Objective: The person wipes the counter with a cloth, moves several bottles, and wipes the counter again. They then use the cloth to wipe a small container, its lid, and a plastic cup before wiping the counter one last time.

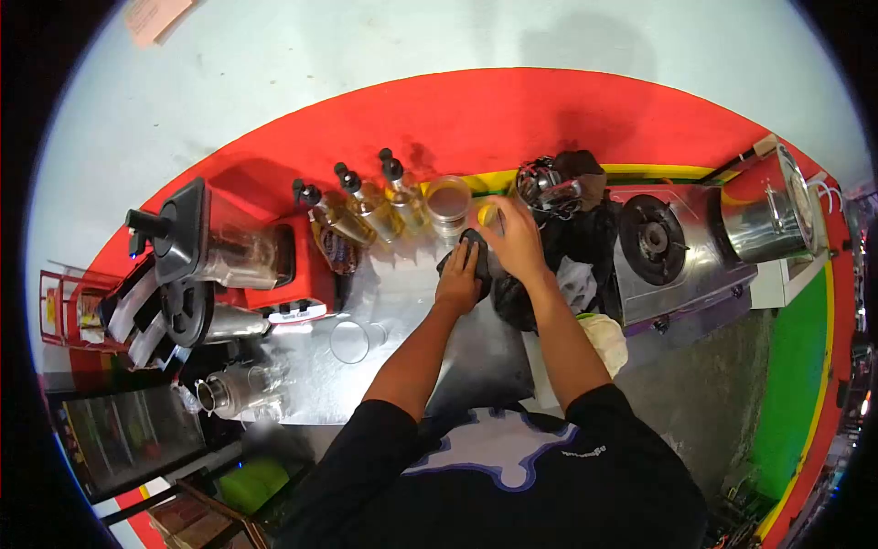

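My left hand (460,276) lies with fingers stretched out over a dark cloth (482,263) on the metal counter. My right hand (515,242) is closed around a small item with a yellow top (488,217), beside the cloth and near the wall; the lower part of this item is hidden. Just left of it stands a clear round tub (448,199) with brownish contents. Several pump bottles (373,206) of yellowish liquid line the wall further left.
A red blender (288,265) and a clear jug (351,341) stand left on the counter (393,316). Black bags (585,242) lie to the right, before a gas stove (653,240) with a large metal pot (768,220) at its far side.
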A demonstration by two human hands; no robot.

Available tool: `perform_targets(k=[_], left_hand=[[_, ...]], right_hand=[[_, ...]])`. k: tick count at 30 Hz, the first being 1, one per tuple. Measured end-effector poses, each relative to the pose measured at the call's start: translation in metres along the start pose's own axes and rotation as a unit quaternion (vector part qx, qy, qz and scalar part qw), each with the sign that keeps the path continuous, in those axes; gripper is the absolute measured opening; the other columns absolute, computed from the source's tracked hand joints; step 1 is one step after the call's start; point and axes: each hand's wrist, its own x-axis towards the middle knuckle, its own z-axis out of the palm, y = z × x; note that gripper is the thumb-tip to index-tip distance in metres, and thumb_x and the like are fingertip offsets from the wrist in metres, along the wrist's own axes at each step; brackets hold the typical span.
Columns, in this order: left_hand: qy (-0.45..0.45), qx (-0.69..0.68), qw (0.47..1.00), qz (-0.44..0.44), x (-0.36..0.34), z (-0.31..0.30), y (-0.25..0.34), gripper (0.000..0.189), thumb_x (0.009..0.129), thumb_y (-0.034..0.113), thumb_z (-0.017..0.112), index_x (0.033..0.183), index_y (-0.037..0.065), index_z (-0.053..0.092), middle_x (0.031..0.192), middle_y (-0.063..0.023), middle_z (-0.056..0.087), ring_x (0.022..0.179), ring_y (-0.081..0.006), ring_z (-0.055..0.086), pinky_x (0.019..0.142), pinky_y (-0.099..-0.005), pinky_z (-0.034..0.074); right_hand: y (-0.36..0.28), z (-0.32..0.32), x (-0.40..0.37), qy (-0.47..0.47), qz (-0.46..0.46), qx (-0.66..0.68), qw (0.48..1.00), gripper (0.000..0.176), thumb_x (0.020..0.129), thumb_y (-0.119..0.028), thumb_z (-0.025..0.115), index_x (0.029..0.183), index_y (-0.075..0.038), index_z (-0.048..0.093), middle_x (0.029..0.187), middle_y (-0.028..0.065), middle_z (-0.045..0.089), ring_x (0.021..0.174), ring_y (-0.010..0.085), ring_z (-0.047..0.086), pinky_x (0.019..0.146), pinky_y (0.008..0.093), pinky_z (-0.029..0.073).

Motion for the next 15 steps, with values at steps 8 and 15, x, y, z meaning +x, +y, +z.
perform_targets(k=[8,15], left_hand=[[0.037,0.004,0.995,-0.089,-0.05,-0.021,-0.037,0.096,0.086,0.012,0.07,0.168,0.005,0.019,0.173,-0.027,0.017,0.158,-0.0473,0.021,0.131,-0.0486,0.021],[0.024,-0.013,0.987,-0.159,-0.055,-0.031,-0.04,0.096,0.087,0.013,0.069,0.168,0.004,0.018,0.173,-0.0282,0.013,0.159,-0.0472,0.017,0.131,-0.0483,0.019]], right_hand=[[0.005,0.035,0.059,-0.055,-0.078,-0.031,0.995,0.05,0.085,-0.017,0.082,0.13,-0.005,0.065,0.122,0.0187,0.068,0.12,0.0414,0.061,0.112,0.0517,0.043],[0.01,0.053,0.069,-0.089,-0.098,-0.025,0.991,0.053,0.085,-0.015,0.081,0.135,-0.005,0.065,0.127,0.017,0.068,0.124,0.0391,0.061,0.117,0.0537,0.039]])
